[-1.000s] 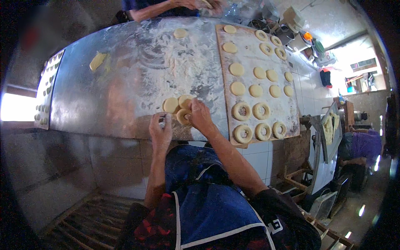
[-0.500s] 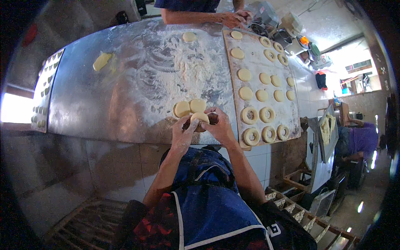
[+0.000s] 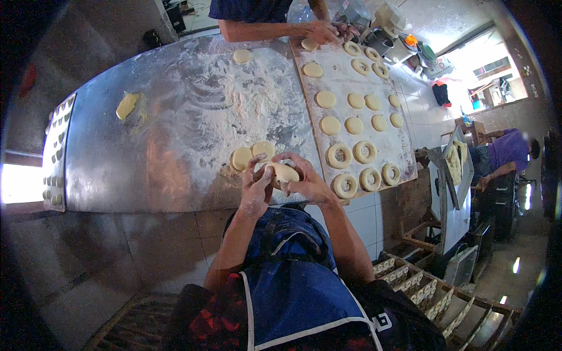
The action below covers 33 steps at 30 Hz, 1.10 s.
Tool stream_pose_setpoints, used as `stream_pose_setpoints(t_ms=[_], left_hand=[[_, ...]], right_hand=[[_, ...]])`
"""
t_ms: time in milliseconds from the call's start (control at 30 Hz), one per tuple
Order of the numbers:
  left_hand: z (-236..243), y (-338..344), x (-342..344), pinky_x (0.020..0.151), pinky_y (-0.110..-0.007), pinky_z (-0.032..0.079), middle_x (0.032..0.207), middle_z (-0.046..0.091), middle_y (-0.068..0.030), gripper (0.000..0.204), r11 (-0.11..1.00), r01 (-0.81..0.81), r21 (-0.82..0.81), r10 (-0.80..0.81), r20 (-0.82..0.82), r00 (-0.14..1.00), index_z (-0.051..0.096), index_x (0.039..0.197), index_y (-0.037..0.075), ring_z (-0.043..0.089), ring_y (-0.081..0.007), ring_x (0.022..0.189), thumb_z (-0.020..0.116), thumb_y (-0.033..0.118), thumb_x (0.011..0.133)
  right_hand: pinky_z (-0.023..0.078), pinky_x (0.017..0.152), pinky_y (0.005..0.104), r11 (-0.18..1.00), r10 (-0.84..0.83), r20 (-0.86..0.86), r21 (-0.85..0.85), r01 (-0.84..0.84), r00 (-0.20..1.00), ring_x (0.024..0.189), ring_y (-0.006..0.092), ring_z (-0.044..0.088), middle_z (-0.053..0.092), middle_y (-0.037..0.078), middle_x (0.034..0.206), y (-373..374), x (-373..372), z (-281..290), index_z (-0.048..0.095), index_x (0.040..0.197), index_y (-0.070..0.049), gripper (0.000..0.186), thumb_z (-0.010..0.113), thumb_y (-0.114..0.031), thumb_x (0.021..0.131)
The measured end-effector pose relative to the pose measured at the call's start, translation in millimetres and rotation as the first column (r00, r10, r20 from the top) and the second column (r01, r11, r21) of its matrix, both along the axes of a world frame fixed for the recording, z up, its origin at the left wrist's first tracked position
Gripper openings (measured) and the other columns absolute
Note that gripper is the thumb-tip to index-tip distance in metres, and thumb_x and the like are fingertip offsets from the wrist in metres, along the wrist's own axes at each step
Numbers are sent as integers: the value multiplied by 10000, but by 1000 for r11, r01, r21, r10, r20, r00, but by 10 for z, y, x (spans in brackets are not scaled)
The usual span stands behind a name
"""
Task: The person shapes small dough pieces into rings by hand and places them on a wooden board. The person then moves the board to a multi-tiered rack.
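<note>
Between my two hands a piece of pale dough (image 3: 283, 173) is held above the near edge of the metal table (image 3: 117, 169). My left hand (image 3: 255, 188) grips its left side, the thumb on top. Curled around the right side is my right hand (image 3: 307, 181); some of its fingers are hidden behind the dough. Just beyond my hands, two flat dough rounds (image 3: 241, 158) lie side by side on the table. To the right, a floured wooden board (image 3: 313, 108) carries several dough rounds (image 3: 330, 125) and several dough rings (image 3: 339, 156).
Loose flour (image 3: 246, 96) covers the table's middle. A yellow dough scrap (image 3: 127, 106) lies left, and a single round (image 3: 242, 56) sits farther back. Across the table a co-worker's hands (image 3: 325, 32) are over the board's far end. A tray of small pieces (image 3: 55, 152) borders the far left.
The dough in my hands has gone from a flat round to a thicker, bent shape, with my fingers wrapped further around it. The co-worker's hand has moved over the board's far end.
</note>
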<state>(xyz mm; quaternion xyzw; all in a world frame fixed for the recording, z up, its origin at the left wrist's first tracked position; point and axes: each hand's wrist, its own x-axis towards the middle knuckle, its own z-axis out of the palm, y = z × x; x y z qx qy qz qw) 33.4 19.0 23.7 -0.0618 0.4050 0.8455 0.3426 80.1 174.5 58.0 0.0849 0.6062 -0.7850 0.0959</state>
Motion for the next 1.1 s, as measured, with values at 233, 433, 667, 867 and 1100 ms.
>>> stream_pose_setpoints(t_ms=[233, 433, 667, 867, 1100], left_hand=[[-19, 309, -44, 725, -272, 508, 947, 545, -56, 452, 984, -35, 174, 54, -105, 993, 442, 1147, 86, 573, -160, 848, 475, -69, 724], [-138, 741, -40, 685, -327, 464, 835, 512, -29, 130, 937, -258, -234, 22, -700, 714, 469, 997, 59, 550, -192, 756, 454, 159, 917], [-221, 1273, 125, 630, -365, 426, 740, 522, -140, 295, 992, -112, 62, 113, -13, 994, 470, 795, 75, 545, -272, 719, 408, 305, 969], [-314, 1719, 321, 608, -379, 491, 725, 611, -50, 363, 930, -260, -262, 131, -424, 896, 574, 966, 32, 620, -229, 695, 420, 360, 971], [-235, 2033, 473, 569, -340, 502, 734, 571, -49, 411, 926, -109, -362, -161, -639, 752, 622, 946, 42, 605, -191, 628, 399, 384, 990]], right_hand=[[489, 757, 323, 807, -367, -13, 493, 325, 930, 893, 204, 607, 622, 109, 915, 211, -79, -381, 594, 989, 14, 346, 438, -294, 960], [481, 659, 306, 970, -235, 257, 126, 209, 938, 785, 193, 595, 637, 131, 932, 542, 148, -248, 616, 972, 23, 473, 386, -390, 969], [447, 741, 371, 487, -580, -308, 611, 623, 755, 782, 214, 532, 566, 165, 810, 541, 158, -134, 604, 949, 45, 469, 369, -360, 990], [429, 884, 363, 754, -382, -117, 534, 382, 917, 967, 257, 543, 602, 159, 984, 1005, 502, -482, 528, 1163, 38, 432, 382, -333, 997], [452, 769, 377, 720, -247, -202, 616, 319, 948, 825, 263, 540, 591, 172, 913, 1503, 764, -648, 550, 1149, 59, 373, 386, -243, 1004]])
